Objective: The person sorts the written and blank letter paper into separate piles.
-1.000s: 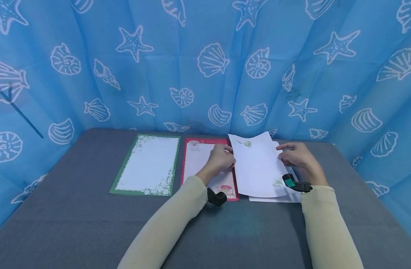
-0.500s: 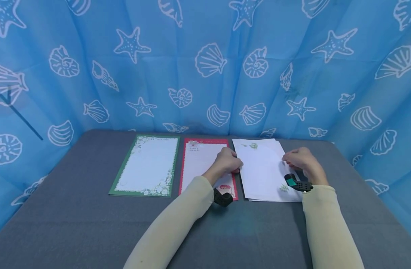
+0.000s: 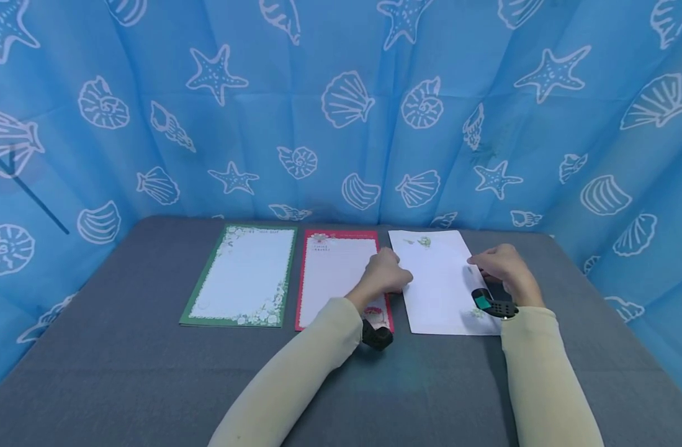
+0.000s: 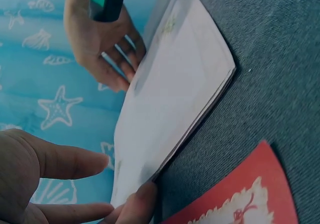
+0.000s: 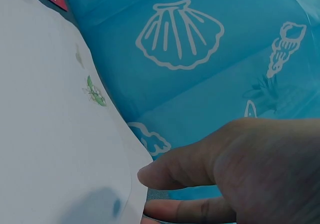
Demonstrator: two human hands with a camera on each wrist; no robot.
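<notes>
A stack of white paper sheets (image 3: 438,273) with small green leaf prints lies at the right of the row. My left hand (image 3: 384,271) touches its left edge with the fingertips; the left wrist view shows the thumb (image 4: 75,161) held apart from the other fingers. At the opposite edge is my right hand (image 3: 502,264), its fingers fairly straight and touching the paper's side. In the right wrist view, its thumb (image 5: 175,169) meets the sheet's margin. The sheets look nearly aligned, with thin layers visible along one side in the left wrist view.
Left of the stack lies a red-bordered sheet (image 3: 335,273), partly covered by my left hand and forearm. Farther left is a green-bordered stack of sheets (image 3: 246,273). All rest on a dark grey cloth-covered table (image 3: 151,385), before a blue shell-print curtain (image 3: 296,74).
The raised top sheet has come down flat onto the stack, and the sheets' edges now line up. My left hand has shifted right with the stack's left edge; the right hand has moved slightly.
</notes>
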